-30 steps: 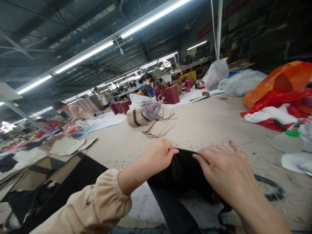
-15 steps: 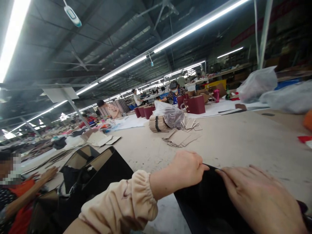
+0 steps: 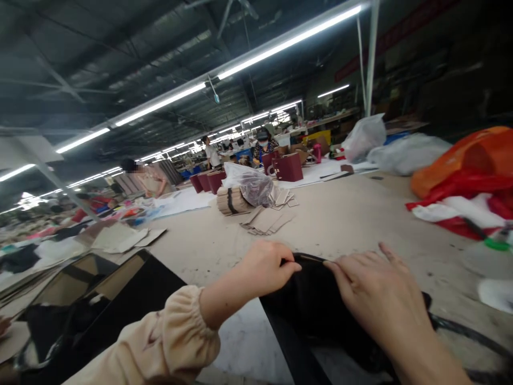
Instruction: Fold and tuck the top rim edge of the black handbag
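Material (image 3: pixel 308 305), black and soft-looking, is at the near middle of the scene, over the counter (image 3: pixel 348 214). Its upper edge is pinched between thumb and fingers of the left hand (image 3: pixel 272 264); just to the right, the right hand (image 3: pixel 372 286) pinches the same edge. Open-topped black cases (image 3: pixel 148 291) sit near left. Farther off, a banded cardboard bundle (image 3: pixel 223 203) lies beside a clear plastic bag (image 3: pixel 250 184), with maroon boxy items (image 3: pixel 290 168) beyond.
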